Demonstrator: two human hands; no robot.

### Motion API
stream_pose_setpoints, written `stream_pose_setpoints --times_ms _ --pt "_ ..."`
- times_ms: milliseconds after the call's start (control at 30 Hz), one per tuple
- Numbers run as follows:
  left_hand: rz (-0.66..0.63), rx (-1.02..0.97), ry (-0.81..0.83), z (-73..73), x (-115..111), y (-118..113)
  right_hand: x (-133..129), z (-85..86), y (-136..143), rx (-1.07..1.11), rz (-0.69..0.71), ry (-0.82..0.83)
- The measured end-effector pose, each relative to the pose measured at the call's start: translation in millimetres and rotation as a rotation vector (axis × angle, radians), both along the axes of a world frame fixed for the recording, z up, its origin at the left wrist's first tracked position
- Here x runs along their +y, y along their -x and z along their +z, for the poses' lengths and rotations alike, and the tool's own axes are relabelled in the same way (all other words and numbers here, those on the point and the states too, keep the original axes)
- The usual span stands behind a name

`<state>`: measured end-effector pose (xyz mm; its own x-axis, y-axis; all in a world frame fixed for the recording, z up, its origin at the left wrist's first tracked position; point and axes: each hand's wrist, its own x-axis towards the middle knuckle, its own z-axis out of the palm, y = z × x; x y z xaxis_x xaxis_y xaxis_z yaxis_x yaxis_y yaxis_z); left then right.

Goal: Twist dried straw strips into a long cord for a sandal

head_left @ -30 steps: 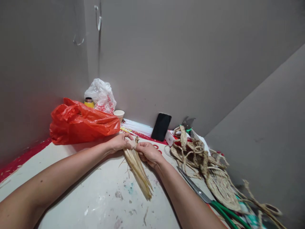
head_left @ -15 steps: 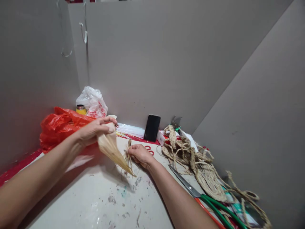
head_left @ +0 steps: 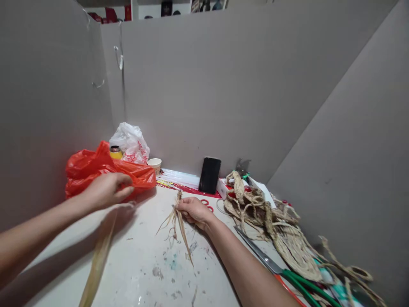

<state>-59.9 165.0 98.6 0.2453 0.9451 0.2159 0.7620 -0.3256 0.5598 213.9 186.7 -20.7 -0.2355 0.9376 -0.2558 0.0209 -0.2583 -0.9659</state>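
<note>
My right hand (head_left: pixel 194 211) is closed in a pinch on a small bundle of dried husk strips (head_left: pixel 181 232). The loose strip ends hang down and fan out over the white tabletop, and a short brown twisted end sticks up above the fingers. My left hand (head_left: pixel 110 189) is in front of the red plastic bag (head_left: pixel 86 168), with thumb and fingers apart and nothing seen between them. Below it, a long, pale husk piece (head_left: pixel 100 260), slightly blurred, runs toward the near left edge; whether it lies flat or is falling I cannot tell.
Coils of braided straw cord (head_left: pixel 294 247) crowd the right side, beside large shears (head_left: pixel 268 260) with green and orange handles. A phone (head_left: pixel 209 175) leans on the grey partition (head_left: pixel 198 94). A paper cup (head_left: pixel 154 164), yellow jar (head_left: pixel 115 152) and white bag (head_left: pixel 131 143) stand back left.
My left hand has let go of the wide husk piece and moved left and down; the husk is now below it. My right hand keeps its pinch on the strips. The view has tilted slightly.
</note>
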Motion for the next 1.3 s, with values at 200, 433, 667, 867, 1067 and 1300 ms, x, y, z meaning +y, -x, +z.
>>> stream_pose_setpoints --times_ms 200,433,667,867,1067,1300 --pt "-0.136 -0.104 0.295 -67.6 20 -95 -2 3.1 0 0.027 0.016 0.009" --pt "-0.059 -0.372 0.491 -94.0 43 -133 0 1.7 -2 0.064 0.001 0.004" --pt "-0.103 -0.429 0.538 -99.5 44 -132 0 2.7 -5 0.113 0.054 0.059" --pt "-0.168 -0.489 0.539 -105.4 45 -128 0 3.1 -4 0.133 0.043 0.103" --pt "-0.251 -0.526 0.503 -108.6 46 -124 1 3.7 -2 0.108 -0.01 0.122" --pt "-0.065 -0.698 0.566 -102.4 44 -127 2 1.1 -1 0.068 -0.04 0.125"
